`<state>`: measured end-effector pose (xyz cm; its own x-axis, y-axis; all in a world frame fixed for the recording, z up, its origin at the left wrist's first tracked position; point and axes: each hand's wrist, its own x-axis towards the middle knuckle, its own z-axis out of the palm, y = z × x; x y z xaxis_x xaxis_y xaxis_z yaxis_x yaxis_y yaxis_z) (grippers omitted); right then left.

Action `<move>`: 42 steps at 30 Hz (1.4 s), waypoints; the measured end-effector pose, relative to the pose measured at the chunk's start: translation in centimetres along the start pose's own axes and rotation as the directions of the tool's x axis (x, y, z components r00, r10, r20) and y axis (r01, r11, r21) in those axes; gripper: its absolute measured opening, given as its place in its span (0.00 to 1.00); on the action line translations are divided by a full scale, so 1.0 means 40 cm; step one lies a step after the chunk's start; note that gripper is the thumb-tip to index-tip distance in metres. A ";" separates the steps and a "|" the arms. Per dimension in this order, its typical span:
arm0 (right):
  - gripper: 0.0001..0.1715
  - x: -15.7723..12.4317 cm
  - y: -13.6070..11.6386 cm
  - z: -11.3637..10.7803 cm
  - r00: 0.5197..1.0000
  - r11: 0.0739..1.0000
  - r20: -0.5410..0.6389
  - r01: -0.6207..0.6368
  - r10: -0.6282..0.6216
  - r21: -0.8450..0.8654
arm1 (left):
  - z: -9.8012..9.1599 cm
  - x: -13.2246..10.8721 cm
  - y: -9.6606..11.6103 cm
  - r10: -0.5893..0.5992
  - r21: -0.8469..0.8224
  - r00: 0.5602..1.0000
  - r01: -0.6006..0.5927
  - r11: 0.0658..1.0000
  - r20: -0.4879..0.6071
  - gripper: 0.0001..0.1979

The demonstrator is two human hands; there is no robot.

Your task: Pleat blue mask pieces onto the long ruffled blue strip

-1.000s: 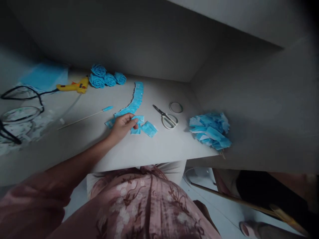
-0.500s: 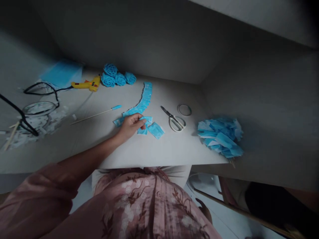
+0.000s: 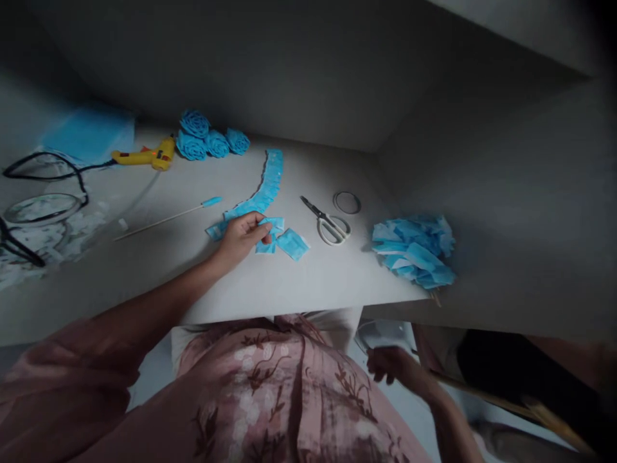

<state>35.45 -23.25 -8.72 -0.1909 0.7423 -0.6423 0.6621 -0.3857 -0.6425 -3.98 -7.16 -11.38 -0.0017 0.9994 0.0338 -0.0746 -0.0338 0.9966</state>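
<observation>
My left hand [image 3: 238, 236] lies on the white table [image 3: 299, 283], its fingers curled and pinching a small blue fabric piece [image 3: 270, 226]. Another cut blue piece [image 3: 292, 244] lies just right of it. A long curved blue strip [image 3: 267, 186] runs from under the hand toward the wall. My right hand [image 3: 387, 364] hangs below the table's front edge over my lap, fingers curled; what it holds, if anything, is hidden.
White-handled scissors [image 3: 328, 225] and a thin ring [image 3: 347, 202] lie right of the pieces. A heap of blue scraps [image 3: 414, 253] sits at the right corner. Blue fabric roses [image 3: 208, 140], a yellow glue gun [image 3: 144, 156], a blue-tipped stick [image 3: 164, 220] and a black cable [image 3: 48, 168] lie to the left.
My right hand has come into view below the table edge. My left hand stays on the blue pieces; the view has shifted slightly.
</observation>
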 end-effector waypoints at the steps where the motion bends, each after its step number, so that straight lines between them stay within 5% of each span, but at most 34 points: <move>1: 0.51 0.008 -0.005 -0.015 0.999 1.000 -0.033 -0.013 0.013 0.003 | 0.000 -0.001 0.000 0.005 0.004 1.000 -0.005 1.000 0.002 0.15; 3: 0.44 0.045 -0.051 -0.047 0.973 0.988 -0.177 0.147 -0.151 -0.038 | 0.000 -0.002 0.002 0.011 0.004 1.000 -0.011 1.000 0.009 0.15; 7: 0.29 0.222 -0.208 -0.086 0.745 0.872 -0.461 0.456 -0.483 -0.176 | -0.002 -0.001 0.010 0.011 0.004 1.000 -0.011 1.000 0.002 0.19; 11: 0.23 0.458 -0.329 -0.095 0.584 0.779 -0.535 0.563 -0.611 -0.276 | -0.004 0.002 0.016 0.021 0.002 1.000 -0.021 1.000 -0.023 0.21; 14: 0.17 0.575 -0.388 -0.100 0.556 0.759 -0.516 0.469 -0.651 -0.452 | -0.003 0.005 0.014 0.029 -0.003 0.999 -0.029 1.000 -0.030 0.19; 17: 0.15 0.623 -0.430 -0.099 0.592 0.743 -0.476 0.364 -0.650 -0.562 | -0.001 0.008 0.013 0.031 -0.013 0.999 -0.032 0.999 -0.035 0.15; 30: 0.17 0.639 -0.458 -0.070 0.650 0.772 -0.502 0.215 -0.570 -0.598 | -0.002 0.004 0.010 -0.028 -0.020 0.999 0.027 0.999 -0.040 0.20; 34: 0.16 0.656 -0.445 -0.062 0.627 0.807 -0.554 0.222 -0.548 -0.547 | -0.002 0.004 0.011 -0.025 -0.015 0.999 0.025 1.000 -0.032 0.20; 42: 0.14 0.661 -0.431 -0.061 0.539 0.820 -0.637 0.490 -0.551 -0.295 | -0.010 0.002 0.019 0.015 0.023 1.000 -0.015 1.000 -0.005 0.16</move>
<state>20.75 4.36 -13.59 -0.0059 0.9617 0.2741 0.6632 0.2089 -0.7187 -4.42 -7.08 -10.67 -0.0082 0.9988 0.0486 -0.0513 -0.0489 0.9975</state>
